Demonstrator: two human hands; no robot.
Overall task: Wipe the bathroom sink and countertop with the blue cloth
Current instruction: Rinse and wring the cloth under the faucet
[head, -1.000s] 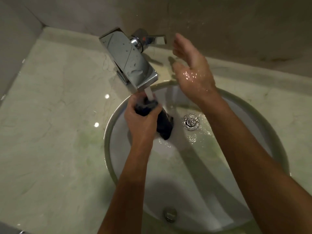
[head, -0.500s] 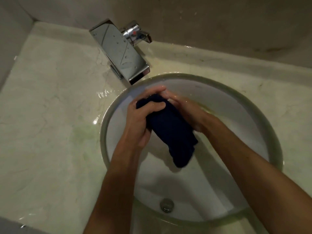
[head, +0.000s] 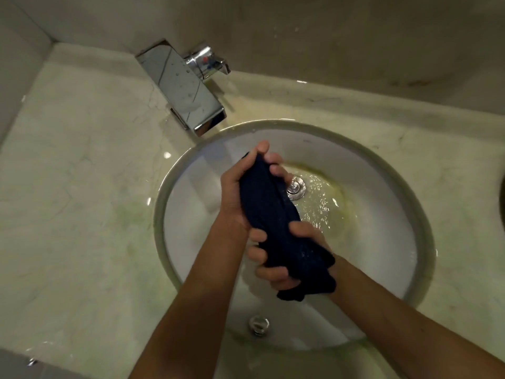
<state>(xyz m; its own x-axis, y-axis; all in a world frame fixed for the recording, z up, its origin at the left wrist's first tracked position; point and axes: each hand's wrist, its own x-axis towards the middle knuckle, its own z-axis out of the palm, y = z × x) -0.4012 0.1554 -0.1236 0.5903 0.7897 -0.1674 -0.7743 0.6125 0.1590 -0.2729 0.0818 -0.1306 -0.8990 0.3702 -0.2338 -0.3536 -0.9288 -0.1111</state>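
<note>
A dark blue cloth, wet and rolled into a thick rope, hangs over the round white sink. My left hand grips its upper end, fingers wrapped round the top. My right hand grips the lower end, thumb across the cloth and fingers curled under it. The cloth's tail bunches out below my right hand. Water runs over the basin near the drain. The pale marble countertop surrounds the bowl.
A chrome faucet with a flat spout and a side lever stands behind the sink at the back wall. No water comes from the spout. An overflow hole sits in the near basin wall. Walls close off the left and back.
My right hand left the faucet lever, the water stopped, and it took hold of the cloth. Both hands now grip the cloth stretched lengthwise, the right hand lower and nearer me.
</note>
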